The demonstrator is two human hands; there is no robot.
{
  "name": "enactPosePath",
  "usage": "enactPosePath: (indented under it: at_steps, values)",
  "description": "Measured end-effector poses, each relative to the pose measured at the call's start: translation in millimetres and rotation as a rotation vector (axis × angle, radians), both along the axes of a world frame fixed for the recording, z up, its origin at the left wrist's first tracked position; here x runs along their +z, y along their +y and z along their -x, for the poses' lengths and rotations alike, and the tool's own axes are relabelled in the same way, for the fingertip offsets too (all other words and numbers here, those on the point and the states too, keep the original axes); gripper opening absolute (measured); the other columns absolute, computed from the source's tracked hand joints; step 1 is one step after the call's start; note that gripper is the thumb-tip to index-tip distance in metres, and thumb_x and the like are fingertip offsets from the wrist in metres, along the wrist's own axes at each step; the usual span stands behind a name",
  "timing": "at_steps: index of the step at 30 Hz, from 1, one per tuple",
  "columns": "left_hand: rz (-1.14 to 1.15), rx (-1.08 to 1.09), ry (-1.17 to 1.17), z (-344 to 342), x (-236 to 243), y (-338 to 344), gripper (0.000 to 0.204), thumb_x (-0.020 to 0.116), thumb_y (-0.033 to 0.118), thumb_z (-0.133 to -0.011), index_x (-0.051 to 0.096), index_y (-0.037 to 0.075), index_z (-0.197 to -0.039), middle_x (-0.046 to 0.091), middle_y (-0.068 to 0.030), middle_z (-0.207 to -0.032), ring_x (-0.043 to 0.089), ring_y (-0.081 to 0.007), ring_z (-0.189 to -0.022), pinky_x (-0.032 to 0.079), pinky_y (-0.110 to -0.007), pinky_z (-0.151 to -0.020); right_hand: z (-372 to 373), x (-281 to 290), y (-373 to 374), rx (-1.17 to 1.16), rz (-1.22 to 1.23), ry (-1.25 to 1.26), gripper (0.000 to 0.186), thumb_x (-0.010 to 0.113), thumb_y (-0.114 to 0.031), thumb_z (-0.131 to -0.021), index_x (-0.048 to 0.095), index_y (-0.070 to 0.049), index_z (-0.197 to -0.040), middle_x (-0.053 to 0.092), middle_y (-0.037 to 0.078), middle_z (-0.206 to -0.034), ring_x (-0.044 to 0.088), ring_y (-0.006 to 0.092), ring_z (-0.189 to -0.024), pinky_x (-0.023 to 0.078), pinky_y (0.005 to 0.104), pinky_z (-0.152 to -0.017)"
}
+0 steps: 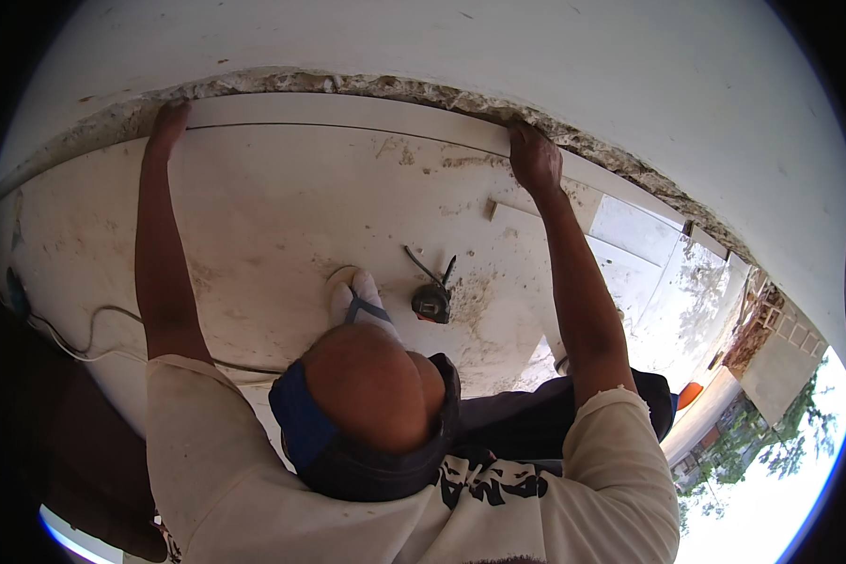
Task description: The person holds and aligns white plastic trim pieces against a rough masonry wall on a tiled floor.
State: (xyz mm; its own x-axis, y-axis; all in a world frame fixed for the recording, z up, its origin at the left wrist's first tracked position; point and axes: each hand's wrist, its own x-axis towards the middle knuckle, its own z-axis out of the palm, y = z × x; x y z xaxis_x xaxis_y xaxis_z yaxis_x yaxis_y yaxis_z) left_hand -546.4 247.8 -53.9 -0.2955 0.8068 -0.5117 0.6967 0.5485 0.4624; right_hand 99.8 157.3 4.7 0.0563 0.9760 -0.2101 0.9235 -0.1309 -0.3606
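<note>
A long white skirting tile strip (348,109) lies along the base of the wall, in front of a rough, chipped groove. My left hand (170,122) is closed on its left end, with the fingers curled over the top edge. Toward the other end, my right hand (536,158) grips the strip, its fingertips partly hidden behind it. Both arms are stretched forward. Beyond my right hand, another white strip (625,191) continues along the wall.
A black tape measure (430,303) sits on the dusty tiled floor (282,207) near my sandalled foot (360,296). A loose strip (573,233) lies beside my right forearm. At left runs a cable (99,324); an orange object (689,394) is at far right, near an open edge with trees.
</note>
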Motion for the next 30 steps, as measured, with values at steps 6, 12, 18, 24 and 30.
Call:
enactPosePath:
  at_steps: [6,12,18,24,30]
  values:
    - [0.054,0.324,-0.329,-20,6,-2,0.041,0.05,0.026,-0.094,0.05,0.001,-0.127,0.054,-0.0132,-0.12,0.054,-0.0231,-0.105,0.055,-0.035,-0.078,-1,-3,-7,-0.036,-0.001,0.0,0.027,0.05,-0.03,-0.09,0.063,-0.016,-0.11,0.066,0.017,-0.1,0.061,0.0389,-0.093,0.048,0.0469,-0.081]
    - [0.028,0.371,-0.44,-14,11,-9,0.041,0.049,0.021,-0.096,0.046,-0.001,-0.13,0.045,-0.0123,-0.131,0.047,-0.0232,-0.114,0.055,-0.034,-0.083,6,-2,-1,-0.053,0.107,-0.035,0.028,0.051,-0.031,-0.091,0.062,-0.016,-0.112,0.066,0.017,-0.099,0.062,0.0393,-0.093,0.048,0.0468,-0.081]
    - [0.036,0.354,-0.421,-10,7,-9,0.039,0.049,0.022,-0.096,0.048,0.001,-0.129,0.05,-0.0092,-0.122,0.05,-0.0196,-0.104,0.053,-0.031,-0.075,2,-6,-2,-0.023,-0.008,0.052,0.029,0.051,-0.033,-0.091,0.063,-0.014,-0.109,0.066,0.016,-0.1,0.062,0.0393,-0.092,0.048,0.0467,-0.08]
    - [0.053,0.377,-0.406,-12,2,-5,0.034,0.05,0.023,-0.096,0.053,0.004,-0.123,0.054,-0.0046,-0.11,0.051,-0.0148,-0.092,0.049,-0.028,-0.067,1,-4,-2,-0.033,-0.024,0.037,0.026,0.051,-0.03,-0.09,0.065,-0.013,-0.104,0.065,0.016,-0.101,0.062,0.0393,-0.09,0.048,0.049,-0.079]
    - [0.051,0.37,-0.403,3,-6,-8,0.029,0.052,0.025,-0.095,0.057,0.008,-0.118,0.048,0.0016,-0.09,0.043,-0.0112,-0.077,0.042,-0.028,-0.064,-2,-12,-2,-0.007,-0.113,0.063,0.025,0.051,-0.029,-0.09,0.065,-0.012,-0.102,0.065,0.016,-0.1,0.061,0.0395,-0.089,0.049,0.0492,-0.077]
